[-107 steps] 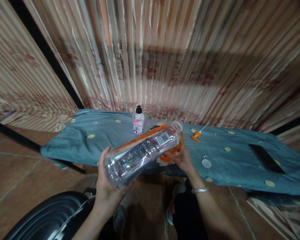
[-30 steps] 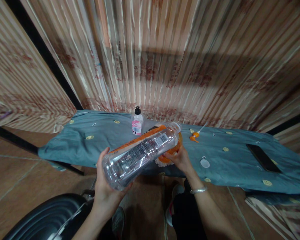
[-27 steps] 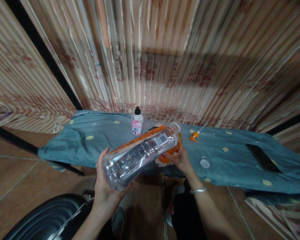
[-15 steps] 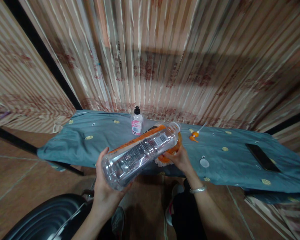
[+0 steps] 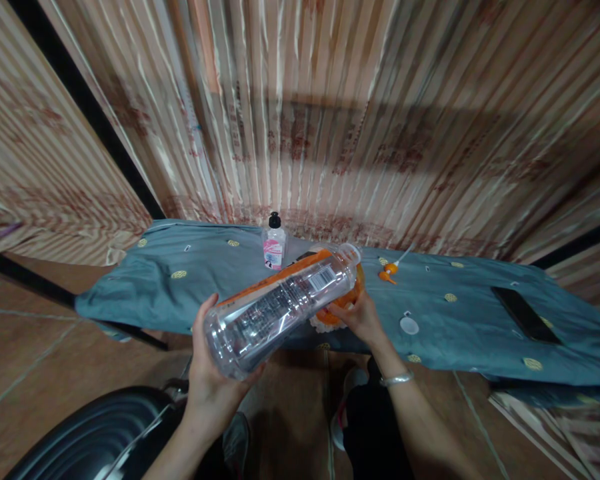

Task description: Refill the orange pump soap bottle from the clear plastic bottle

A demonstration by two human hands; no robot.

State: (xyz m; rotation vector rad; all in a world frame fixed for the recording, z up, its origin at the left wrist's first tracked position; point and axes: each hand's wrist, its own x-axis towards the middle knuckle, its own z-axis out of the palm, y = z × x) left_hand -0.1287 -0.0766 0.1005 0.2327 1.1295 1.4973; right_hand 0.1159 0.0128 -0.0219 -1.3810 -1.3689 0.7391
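The left hand [image 5: 211, 373] has its grip clamped round the base of a clear plastic bottle [image 5: 280, 308], tilted mouth-down over an orange container [image 5: 341, 299] that the right hand [image 5: 361, 319] grips at the table [image 5: 180, 293] edge. The bottle looks nearly drained; whether anything is flowing cannot be told. A white cap [image 5: 409, 325], an orange pump nozzle [image 5: 389, 270] and a small pink-labelled bottle [image 5: 274, 245] lie unused beyond.

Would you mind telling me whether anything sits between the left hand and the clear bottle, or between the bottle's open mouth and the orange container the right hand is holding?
Nothing visible does. The left hand grips the clear bottle directly at its base, and its mouth lies right over the orange container held by the right hand.
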